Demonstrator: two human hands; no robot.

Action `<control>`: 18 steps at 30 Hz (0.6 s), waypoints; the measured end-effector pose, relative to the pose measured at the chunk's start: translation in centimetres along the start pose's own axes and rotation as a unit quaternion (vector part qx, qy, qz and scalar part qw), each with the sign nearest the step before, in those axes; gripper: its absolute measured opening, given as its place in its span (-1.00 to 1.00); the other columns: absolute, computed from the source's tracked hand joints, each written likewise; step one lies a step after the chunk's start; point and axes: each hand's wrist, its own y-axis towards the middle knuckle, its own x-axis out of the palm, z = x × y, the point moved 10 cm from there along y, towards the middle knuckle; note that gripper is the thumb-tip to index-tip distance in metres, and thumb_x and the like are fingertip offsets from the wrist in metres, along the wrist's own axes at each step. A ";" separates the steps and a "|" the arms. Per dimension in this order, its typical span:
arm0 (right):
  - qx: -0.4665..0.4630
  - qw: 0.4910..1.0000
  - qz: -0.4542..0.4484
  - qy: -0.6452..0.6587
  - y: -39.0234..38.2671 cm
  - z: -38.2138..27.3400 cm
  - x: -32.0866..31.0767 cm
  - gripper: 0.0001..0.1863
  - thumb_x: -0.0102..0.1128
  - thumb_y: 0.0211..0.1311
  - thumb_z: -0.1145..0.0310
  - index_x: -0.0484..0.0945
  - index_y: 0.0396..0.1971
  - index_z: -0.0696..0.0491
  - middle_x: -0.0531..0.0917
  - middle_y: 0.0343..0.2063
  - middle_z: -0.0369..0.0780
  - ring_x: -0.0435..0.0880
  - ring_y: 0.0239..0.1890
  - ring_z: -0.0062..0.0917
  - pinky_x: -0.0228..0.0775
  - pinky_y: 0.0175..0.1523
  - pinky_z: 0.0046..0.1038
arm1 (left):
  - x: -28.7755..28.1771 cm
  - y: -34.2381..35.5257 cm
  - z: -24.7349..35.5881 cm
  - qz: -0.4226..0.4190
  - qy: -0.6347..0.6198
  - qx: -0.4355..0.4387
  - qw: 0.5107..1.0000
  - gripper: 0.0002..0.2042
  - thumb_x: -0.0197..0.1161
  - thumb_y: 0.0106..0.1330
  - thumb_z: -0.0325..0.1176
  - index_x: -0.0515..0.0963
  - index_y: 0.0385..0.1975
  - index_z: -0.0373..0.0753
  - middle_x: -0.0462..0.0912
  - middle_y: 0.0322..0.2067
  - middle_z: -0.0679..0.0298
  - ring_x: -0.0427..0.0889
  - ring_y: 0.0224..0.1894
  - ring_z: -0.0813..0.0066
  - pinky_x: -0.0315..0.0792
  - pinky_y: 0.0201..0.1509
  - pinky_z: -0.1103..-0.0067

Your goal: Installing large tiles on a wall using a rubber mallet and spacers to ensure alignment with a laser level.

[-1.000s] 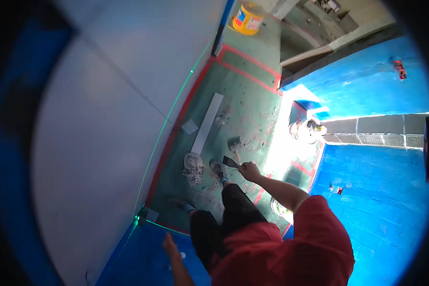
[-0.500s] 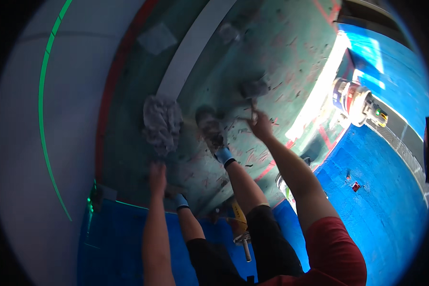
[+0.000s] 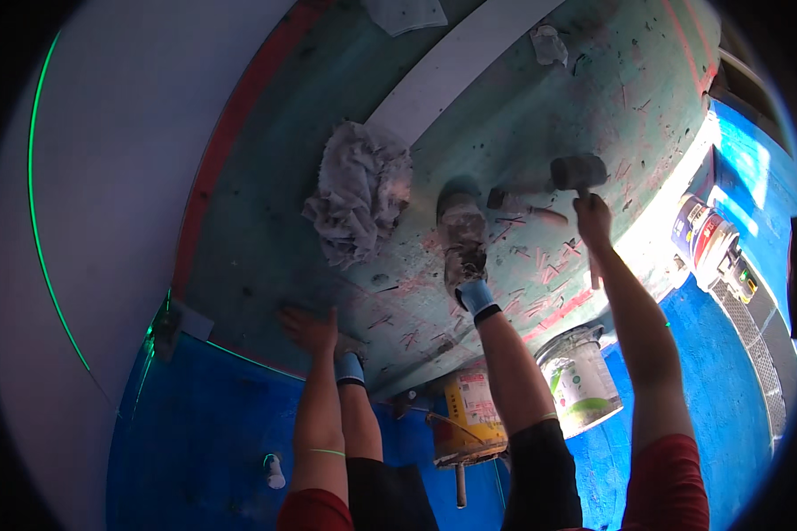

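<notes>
Head: right hand (image 3: 593, 219) grips mallet (image 3: 577, 171); left hand (image 3: 311, 330) spread.

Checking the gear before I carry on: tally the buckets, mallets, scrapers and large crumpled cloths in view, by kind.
Buckets: 3
Mallet: 1, in the right hand
Scraper: 1
Large crumpled cloth: 1
Total: 6

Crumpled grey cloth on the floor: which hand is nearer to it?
Left. The left hand is below the cloth in the view, apart from it; the right hand, gripping a dark-headed mallet, is farther off to its right.
</notes>
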 end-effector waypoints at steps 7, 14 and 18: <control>-0.168 0.984 -0.030 -0.058 -12.9 -7.1 -16.2 -0.75 0.18 0.45 0.20 0.60 -0.14 0.09 0.68 -0.34 -0.04 0.69 -0.26 -0.05 0.46 -0.22 -0.03 | 0.0 -8.0 -13.6 -0.289 -0.133 0.170 0.933 -0.05 -0.11 0.37 0.44 0.31 0.46 -0.35 0.30 0.45 -0.18 0.23 0.52 -0.08 0.23 0.54 0.15; -0.027 0.994 -0.104 -0.018 -43.2 -7.6 -39.4 -0.66 0.19 0.36 0.12 0.72 -0.33 0.11 0.74 -0.36 0.06 0.75 -0.20 0.06 0.56 -0.05 0.05 | -31.4 -23.4 -23.9 -0.103 -0.293 0.199 0.929 -0.35 0.06 0.50 0.26 0.68 -0.11 -0.36 0.71 -0.05 -0.20 0.65 0.09 -0.19 0.47 0.14 0.08; -0.330 0.939 -0.094 0.032 -56.1 -28.2 -52.2 -0.61 0.23 0.15 0.33 0.74 -0.01 0.05 0.76 -0.14 -0.02 0.74 -0.04 -0.05 0.58 0.11 -0.10 | -53.7 -30.7 -36.3 0.007 -0.520 0.110 0.847 -0.52 0.23 0.47 0.13 0.66 -0.21 -0.28 0.74 -0.20 0.03 0.70 -0.06 0.15 0.50 0.03 0.22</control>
